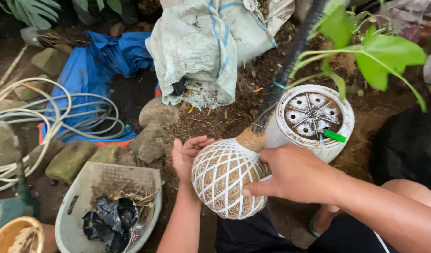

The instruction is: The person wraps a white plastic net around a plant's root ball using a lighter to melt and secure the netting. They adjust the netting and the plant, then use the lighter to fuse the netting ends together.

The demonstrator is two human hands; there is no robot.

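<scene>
Above the dark soil, the left hand [189, 157] and right hand [290, 173] both clasp the white net-wrapped fibre ball [224, 178], which should, I think, be held firmly beside the white pot [313, 117].

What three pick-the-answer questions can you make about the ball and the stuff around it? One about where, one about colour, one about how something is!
1. Where is the net-wrapped ball?
A. between both hands
B. in the grey basket
C. on the hose

2. What colour is the tarp?
A. red
B. blue
C. yellow

3. How does the white pot lie?
A. upright
B. tipped, underside toward the camera
C. broken in half

Answers: 1 A, the left hand and right hand press its sides. 2 B, it shows blue by the hose. 3 B, its drainage holes face the camera.
</scene>
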